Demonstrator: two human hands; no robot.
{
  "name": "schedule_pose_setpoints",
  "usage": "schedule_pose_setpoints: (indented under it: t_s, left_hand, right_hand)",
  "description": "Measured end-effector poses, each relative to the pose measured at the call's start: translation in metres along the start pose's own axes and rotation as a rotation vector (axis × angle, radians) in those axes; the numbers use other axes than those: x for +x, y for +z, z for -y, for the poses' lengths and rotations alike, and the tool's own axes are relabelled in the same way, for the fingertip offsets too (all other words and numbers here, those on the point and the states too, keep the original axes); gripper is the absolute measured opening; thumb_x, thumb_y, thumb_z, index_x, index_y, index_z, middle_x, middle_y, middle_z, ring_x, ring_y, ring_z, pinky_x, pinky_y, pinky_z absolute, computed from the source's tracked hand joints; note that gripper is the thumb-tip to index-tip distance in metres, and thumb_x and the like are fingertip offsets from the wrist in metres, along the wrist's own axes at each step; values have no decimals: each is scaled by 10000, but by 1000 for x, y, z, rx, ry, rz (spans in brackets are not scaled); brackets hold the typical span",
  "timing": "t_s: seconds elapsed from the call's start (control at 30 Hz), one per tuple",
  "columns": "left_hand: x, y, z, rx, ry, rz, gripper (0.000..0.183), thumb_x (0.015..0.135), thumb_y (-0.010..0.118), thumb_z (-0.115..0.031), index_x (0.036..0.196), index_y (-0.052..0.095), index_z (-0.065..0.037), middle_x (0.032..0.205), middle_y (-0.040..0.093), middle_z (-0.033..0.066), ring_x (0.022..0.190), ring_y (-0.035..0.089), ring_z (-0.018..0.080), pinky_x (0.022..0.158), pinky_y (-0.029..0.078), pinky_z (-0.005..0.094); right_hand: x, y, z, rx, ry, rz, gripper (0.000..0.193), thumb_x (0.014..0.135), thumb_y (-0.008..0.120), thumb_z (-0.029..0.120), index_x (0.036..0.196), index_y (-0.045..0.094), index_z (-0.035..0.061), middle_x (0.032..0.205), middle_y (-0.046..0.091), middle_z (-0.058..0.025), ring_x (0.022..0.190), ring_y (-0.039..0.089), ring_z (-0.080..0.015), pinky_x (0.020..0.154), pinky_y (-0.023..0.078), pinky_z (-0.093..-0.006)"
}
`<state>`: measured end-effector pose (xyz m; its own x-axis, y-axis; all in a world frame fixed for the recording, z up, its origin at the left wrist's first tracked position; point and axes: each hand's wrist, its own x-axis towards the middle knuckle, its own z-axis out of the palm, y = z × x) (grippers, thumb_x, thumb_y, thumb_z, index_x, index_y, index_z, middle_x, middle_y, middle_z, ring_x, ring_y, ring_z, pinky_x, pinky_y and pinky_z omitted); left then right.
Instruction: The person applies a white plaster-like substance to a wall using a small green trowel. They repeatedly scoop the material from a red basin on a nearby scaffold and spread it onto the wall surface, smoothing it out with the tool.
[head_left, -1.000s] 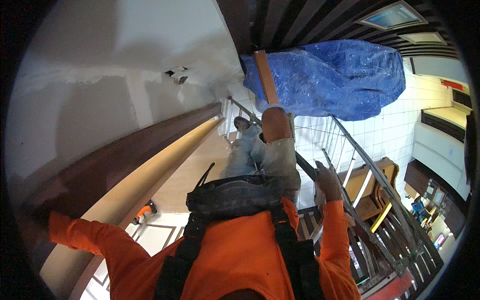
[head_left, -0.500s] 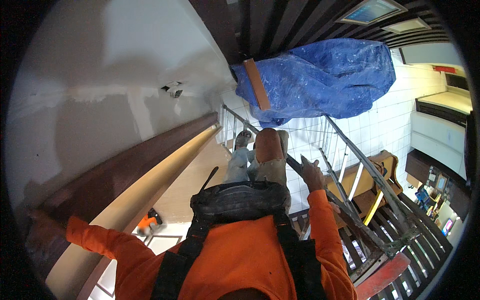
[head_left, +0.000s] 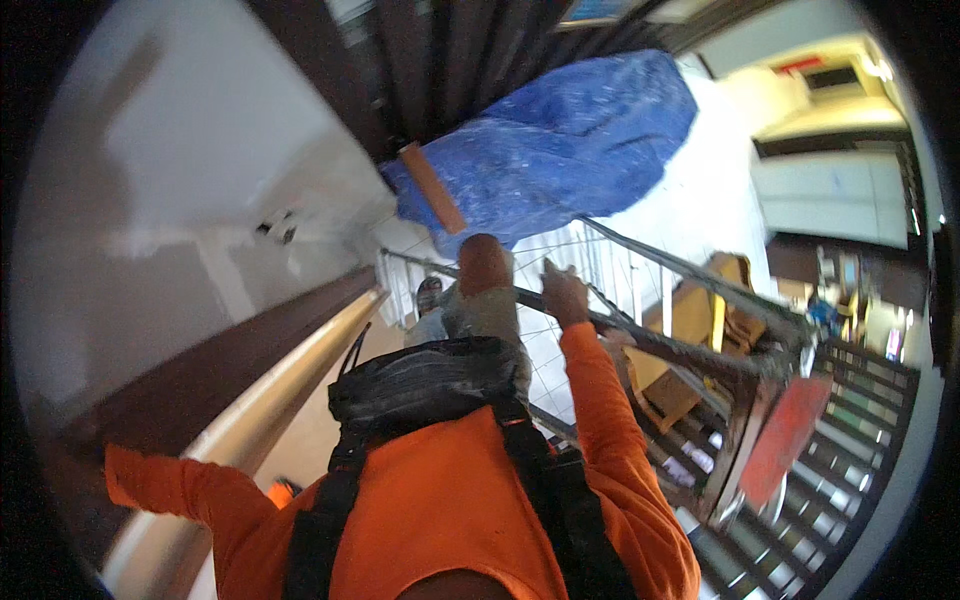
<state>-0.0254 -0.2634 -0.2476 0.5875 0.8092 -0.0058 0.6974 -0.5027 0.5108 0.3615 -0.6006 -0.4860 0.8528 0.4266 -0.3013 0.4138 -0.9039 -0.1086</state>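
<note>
My right hand point(head_left: 566, 296) is on the grey metal rail point(head_left: 665, 343) of a scaffold frame, its fingers looking bent round it, though blur softens them. At the far left my left arm point(head_left: 190, 485) reaches out to the dark brown band point(head_left: 215, 375) along the wall. Deep shadow hides the left hand and its fingers beyond the orange cuff. My bent knee point(head_left: 484, 265) shows past the black pouch point(head_left: 425, 385) at my waist, with one foot point(head_left: 429, 290) beside the rail.
A blue tarpaulin point(head_left: 560, 140) covers something on the white tiled floor, with a brown board point(head_left: 432, 190) on top. At right are wooden furniture point(head_left: 690, 330), a red panel point(head_left: 785, 440) and dark slats point(head_left: 850, 450). The grey wall has a hole point(head_left: 278, 228). Orange clothing point(head_left: 284, 492) shows below left.
My view has turned and shifted, so the scaffold's right end sits higher and the tarpaulin further left. My right hand stays at the rail; the left arm still reaches to the wall.
</note>
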Motion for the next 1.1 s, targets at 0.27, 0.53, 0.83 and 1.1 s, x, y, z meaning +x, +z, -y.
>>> schedule_pose_setpoints:
  t_s: [0.27, 0.53, 0.83, 1.1]
  left_hand:
    - [37, 51, -19, -185, 274, 317, 670, 895, 594, -455, 1373, 453, -8, 1325, 526, 121, 1164, 508, 241, 927, 400, 381]
    - [54, 74, -43, -266, 400, 483, 633, 905, 594, -430, 1358, 476, -3, 1305, 547, 108, 1146, 522, 215, 915, 414, 347]
    - [58, 57, -51, -327, 391, 596, 592, 917, 595, -401, 1340, 501, 3, 1282, 570, 93, 1126, 538, 186, 903, 429, 308]
    - [115, 26, -130, -691, 462, 617, 556, 928, 595, -376, 1324, 523, 8, 1263, 591, 80, 1109, 552, 160, 891, 443, 273]
  right_hand:
    - [17, 18, 4, 87, 132, -244, 358, 907, 576, 284, 1244, 604, 166, 887, 647, -176, 688, 686, -367, 589, 558, -493]
    - [-25, -112, 49, 1153, 90, -711, 351, 956, 542, 253, 1272, 612, 118, 1119, 650, -242, 945, 662, -391, 833, 534, -448]
    - [-114, -176, 72, 1936, -67, -745, 323, 916, 598, 40, 1227, 537, -24, 1104, 629, -94, 990, 641, -184, 845, 543, -308]
    - [-158, -233, 100, 2173, -52, -657, 294, 852, 686, 16, 1118, 563, 30, 1043, 650, -72, 938, 644, -157, 834, 534, -299]
